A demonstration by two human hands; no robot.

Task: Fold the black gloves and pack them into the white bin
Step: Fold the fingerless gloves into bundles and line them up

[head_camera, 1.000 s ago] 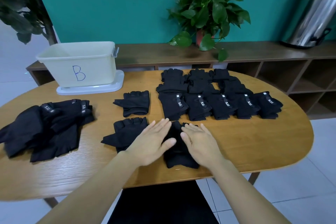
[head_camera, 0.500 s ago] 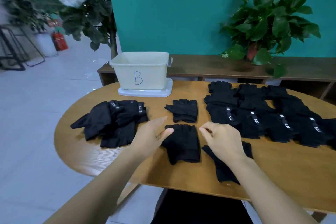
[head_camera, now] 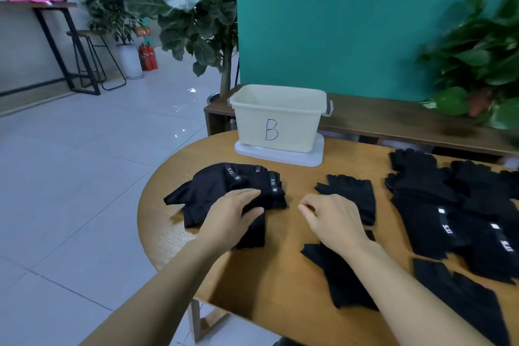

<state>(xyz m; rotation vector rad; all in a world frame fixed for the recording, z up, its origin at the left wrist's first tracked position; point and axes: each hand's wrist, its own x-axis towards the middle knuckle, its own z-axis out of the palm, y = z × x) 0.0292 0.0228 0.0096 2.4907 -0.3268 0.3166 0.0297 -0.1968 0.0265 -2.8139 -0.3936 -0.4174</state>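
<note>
Head view: oval wooden table (head_camera: 280, 270), grey tile floor (head_camera: 84, 177); left hand (head_camera: 233, 215) grips glove pile (head_camera: 222, 191), right hand (head_camera: 331, 219) loosely curled, empty

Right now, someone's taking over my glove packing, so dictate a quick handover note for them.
Left hand grips a glove at the heap of black gloves on the table's left end.
Right hand hovers, fingers loosely curled, holding nothing.
White bin, marked B, stands at the far edge; no gloves show in it.
Done: gloves laid in rows on the right.
Left: folding and packing.
</note>
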